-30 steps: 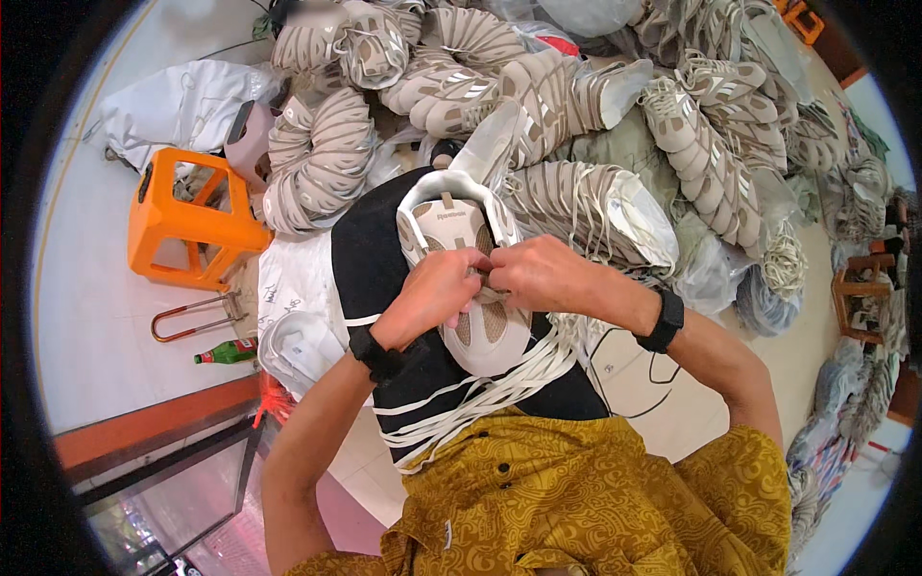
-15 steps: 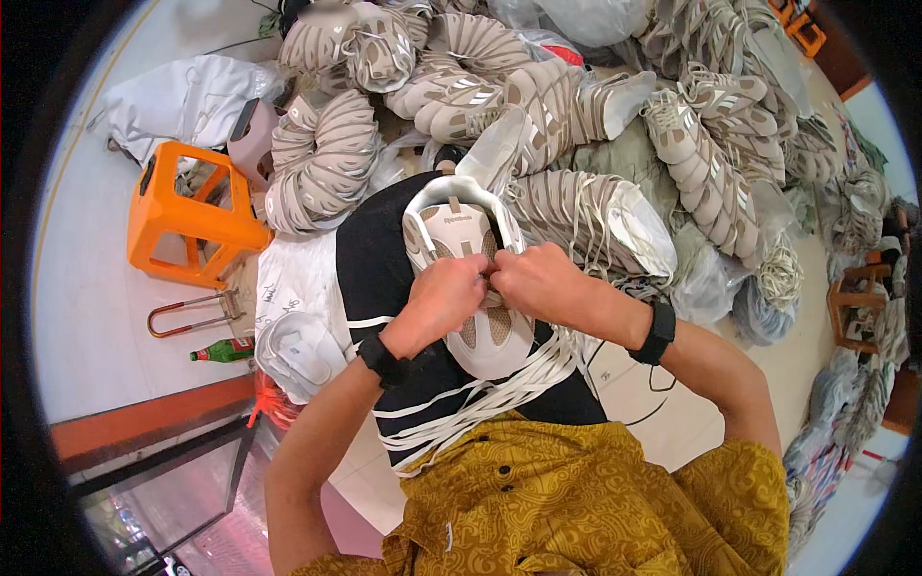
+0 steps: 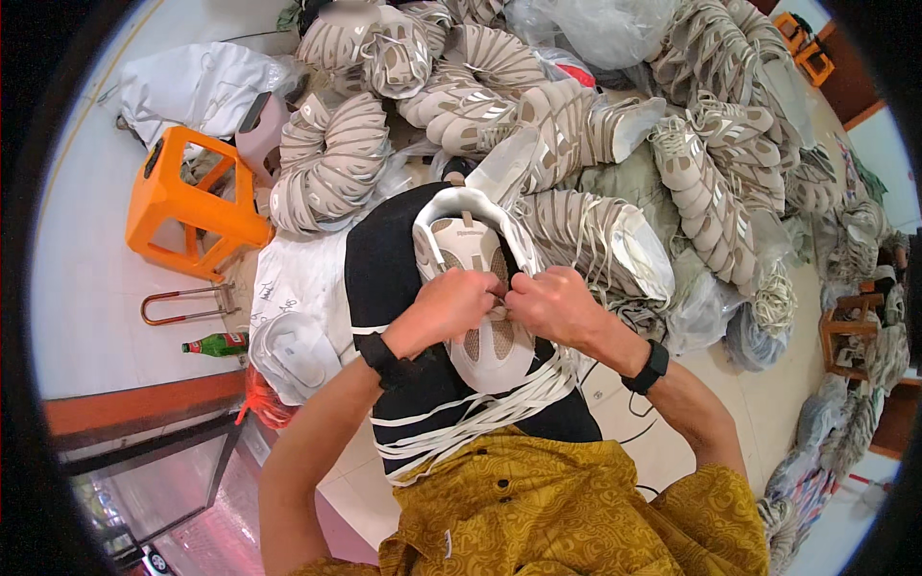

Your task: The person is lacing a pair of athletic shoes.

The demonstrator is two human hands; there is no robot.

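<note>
Shoe: we see the pale beige shoe (image 3: 473,242) in the middle of the scene, sole-side down on black cloth (image 3: 384,235), directly beneath our fingers.
Long axis: it runs near to far, collar at the far end, toe at the near end and slightly to the right of the collar.
Left hand: our left hand (image 3: 448,305) comes in from the near left and covers part of the shoe's left side, its tips reaching past the midline.
Right hand: our right hand (image 3: 559,305) comes in from the near right, over the shoe's right edge.
Nearer hand: both sets of tips meet at the throat, just right of the midline; the left hand overlaps more of the shoe, yet neither is clearly nearer that meeting point.
Fingers: on both hands they bend inward, tips gathered close together; what lies between them is hidden, so we cannot tell whether they pinch a lace, an edge or nothing.
Laces: we have a loose bunch of white laces (image 3: 514,398) across the cloth, just on the near side of the toe.
Wrists: a black band (image 3: 386,360) on the left, a dark watch (image 3: 647,367) on the right.
Far side: nested stacks of similar shoes (image 3: 706,206).
Left side: an orange stool (image 3: 154,197) and a green bottle (image 3: 213,344).
</note>
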